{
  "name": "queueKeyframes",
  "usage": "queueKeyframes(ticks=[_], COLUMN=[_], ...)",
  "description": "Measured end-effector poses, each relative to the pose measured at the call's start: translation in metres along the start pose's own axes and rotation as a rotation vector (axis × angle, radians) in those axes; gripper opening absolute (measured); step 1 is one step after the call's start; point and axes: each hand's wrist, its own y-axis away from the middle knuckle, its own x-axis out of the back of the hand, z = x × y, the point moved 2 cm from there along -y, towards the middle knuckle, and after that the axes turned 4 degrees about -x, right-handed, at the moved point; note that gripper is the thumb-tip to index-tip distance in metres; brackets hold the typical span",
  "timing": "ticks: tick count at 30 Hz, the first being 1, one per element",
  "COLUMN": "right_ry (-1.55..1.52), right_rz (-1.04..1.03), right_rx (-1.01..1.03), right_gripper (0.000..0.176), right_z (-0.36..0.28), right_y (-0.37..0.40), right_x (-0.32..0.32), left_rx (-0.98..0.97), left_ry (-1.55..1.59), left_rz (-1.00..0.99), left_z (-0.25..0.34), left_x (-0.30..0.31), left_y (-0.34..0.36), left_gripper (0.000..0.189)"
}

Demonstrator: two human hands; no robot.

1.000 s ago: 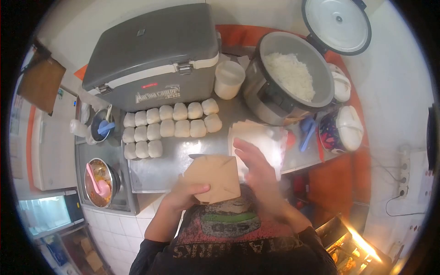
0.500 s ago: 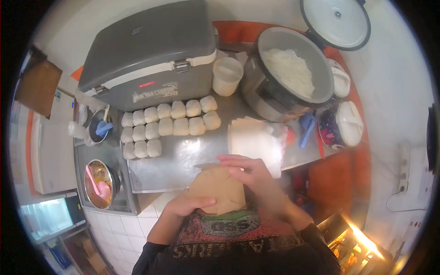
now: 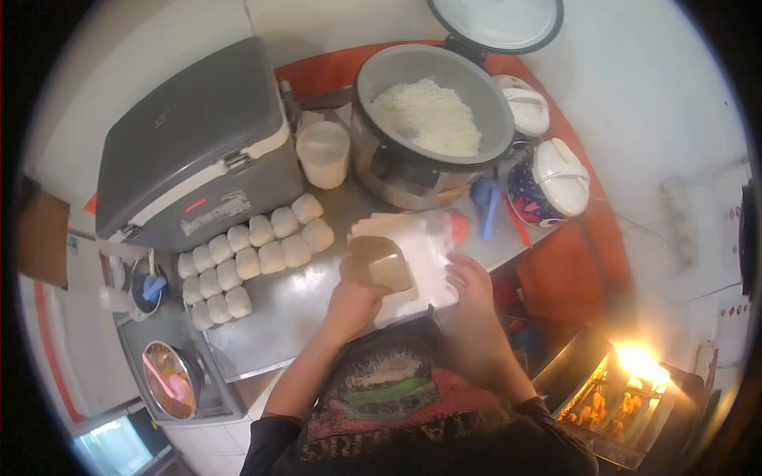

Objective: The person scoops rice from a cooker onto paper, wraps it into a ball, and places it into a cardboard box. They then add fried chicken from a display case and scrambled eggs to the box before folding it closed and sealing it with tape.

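My left hand grips a folded brown paper packet by its near edge, with the thumb on top. The packet overlaps a stack of pale paper sheets on the metal table. At the right edge of that stack is my right hand, its fingers spread out and slightly blurred, with nothing seen in them. To the left, several white rounded lumps stand in rows on the table.
A large open cooker of white rice stands behind the sheets, beside a white tub and a grey cooler. A blue scoop and lidded pots lie right. A lit grill burns at lower right; a bowl with a pink ladle sits lower left.
The packet has moved from near my body, where both hands were on it, up over the paper stack in my left hand. My right hand has let go and moved right. The view has turned.
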Motion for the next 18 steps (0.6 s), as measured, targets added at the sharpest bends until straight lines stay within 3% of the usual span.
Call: queueKeyframes(ticks=[5,8,11,13,14,15,17,18], right_ry=[-0.003,0.352,0.719,0.703,1.074,1.205,1.202,1.237], right_rz=[0.2,0.231,0.207,-0.105,-0.033,0.014,-0.268,-0.308], right_rx=[-0.021,0.111,0.511,0.62,0.903,0.834,0.818,0.812], right_gripper=[0.036,0.04,0.047,0.045,0.038,0.032,0.047,0.052], right_z=[0.019,0.04,0.046,0.015,0.051,0.03,0.058,0.066], right_y=[-0.018,-0.06,-0.119,-0.152,-0.203,-0.203,-0.261,-0.276], right_x=[0.066,0.096,0.093,0.07,0.086,0.068,0.086,0.093], left_rx=[-0.007,-0.063,-0.076,-0.126,-0.123,-0.117,-0.104,-0.085], left_ry=[-0.124,-0.115,-0.081,-0.124,-0.127,-0.13,-0.102,-0.134], left_rz=[-0.067,-0.081,0.018,0.121,0.153,0.187,0.237,0.25], left_z=[0.001,-0.013,-0.015,0.016,0.032,0.049,0.063,0.071], left_x=[-0.057,-0.086,-0.099,-0.076,-0.067,-0.059,-0.066,-0.071], left_y=[-0.031,-0.039,-0.045,-0.055,-0.063,-0.07,-0.088,-0.098], left_gripper=[0.032,0.039,0.048,0.055,0.056,0.058,0.055,0.054])
